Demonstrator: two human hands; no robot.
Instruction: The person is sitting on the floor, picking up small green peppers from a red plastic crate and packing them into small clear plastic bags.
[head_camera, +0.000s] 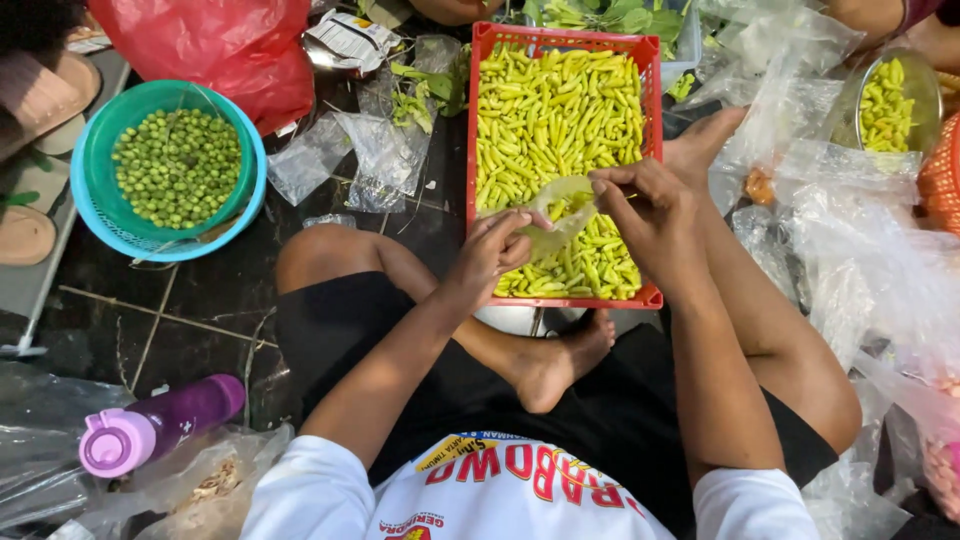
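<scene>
A red plastic crate (470, 150) full of yellow-green chili peppers (550, 110) stands on the dark floor in front of my crossed legs. Both hands hold one small clear plastic bag (555, 205) over the crate's near half. My left hand (495, 250) pinches the bag's lower edge. My right hand (645, 200) grips its upper edge, fingers curled. The bag looks partly open; I cannot tell what is inside it.
A teal basket (100, 215) with small green round fruits sits at the left. A purple bottle (160, 425) lies near my left knee. Loose clear bags (850, 240) pile at the right. A red plastic bag (220, 45) and a metal bowl (925, 80) of chilies sit farther back.
</scene>
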